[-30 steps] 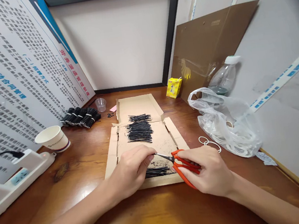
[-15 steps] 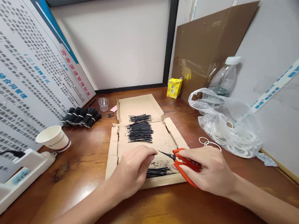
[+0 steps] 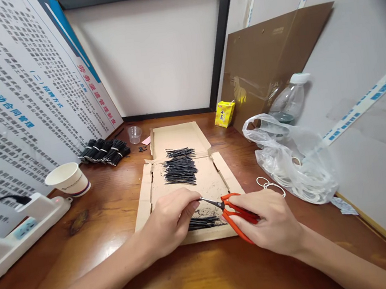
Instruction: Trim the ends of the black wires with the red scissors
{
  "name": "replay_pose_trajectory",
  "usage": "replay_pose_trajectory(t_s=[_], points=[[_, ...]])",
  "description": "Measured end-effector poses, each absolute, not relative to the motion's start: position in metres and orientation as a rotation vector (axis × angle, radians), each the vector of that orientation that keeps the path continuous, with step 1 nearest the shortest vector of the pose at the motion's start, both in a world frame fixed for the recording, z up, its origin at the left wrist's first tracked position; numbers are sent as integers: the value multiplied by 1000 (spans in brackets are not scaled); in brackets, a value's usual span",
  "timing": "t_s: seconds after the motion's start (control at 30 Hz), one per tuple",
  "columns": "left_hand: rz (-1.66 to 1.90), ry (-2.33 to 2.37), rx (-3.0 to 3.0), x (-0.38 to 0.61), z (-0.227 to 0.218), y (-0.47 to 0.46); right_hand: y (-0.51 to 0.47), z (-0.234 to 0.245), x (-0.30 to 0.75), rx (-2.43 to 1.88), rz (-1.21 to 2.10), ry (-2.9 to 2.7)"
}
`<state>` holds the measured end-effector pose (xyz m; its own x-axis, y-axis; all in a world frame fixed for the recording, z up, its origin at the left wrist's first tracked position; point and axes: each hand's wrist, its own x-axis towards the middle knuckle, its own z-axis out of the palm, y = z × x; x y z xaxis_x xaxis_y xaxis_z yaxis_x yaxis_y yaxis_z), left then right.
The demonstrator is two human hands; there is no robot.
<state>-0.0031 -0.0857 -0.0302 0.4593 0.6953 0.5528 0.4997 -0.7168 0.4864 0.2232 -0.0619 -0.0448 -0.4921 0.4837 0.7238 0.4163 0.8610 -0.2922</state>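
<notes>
My left hand (image 3: 172, 217) is closed in a pinch over the cardboard. Between thumb and forefinger it holds a thin black stick (image 3: 199, 199), of which only a dark end shows. In my right hand (image 3: 272, 219) are red-handled scissors (image 3: 236, 217), their handles spread a little. The narrow blade tips meet the end at my left fingertips. Below the hands, several thin black sticks (image 3: 205, 222) lie along the near edge of an opened cardboard box (image 3: 213, 187), partly covered by my left hand. A larger pile of black sticks (image 3: 181, 169) lies farther back on the cardboard, among dark crumbs.
Tied black bundles (image 3: 104, 150), a clear plastic cup (image 3: 135, 134) and a paper cup (image 3: 68, 180) stand left, beside a power strip (image 3: 30, 230). On the right are a plastic bag (image 3: 296, 169), white rings (image 3: 271, 186), a bottle (image 3: 290, 98) and a yellow box (image 3: 225, 114).
The scissors have moved slightly left, so their tips now reach the end at my left fingertips. My left hand has hardly moved.
</notes>
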Motion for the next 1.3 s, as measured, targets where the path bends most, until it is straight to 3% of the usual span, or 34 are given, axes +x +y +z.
replay_pose_trajectory(t_s=[0.37, 0.57, 0.73, 0.87, 1.0, 1.3], points=[[1023, 1259, 2573, -15, -35, -67, -57, -40, 223, -702, 12, -2040], [523, 1649, 2720, -18, -39, -27, -56, -41, 224, -705, -17, -2016], [469, 1745, 2724, -20, -30, -26, -53, -41, 224, -703, -40, -2011], [548, 1533, 2605, -24, -22, -57, -53, -42, 225, -703, -24, -2036], [367, 1312, 2539, -18, -23, -82, -52, -44, 226, -729, -8, -2069], [261, 1366, 2519, -4, -38, -86, -53, -46, 228, -793, -16, -2121]])
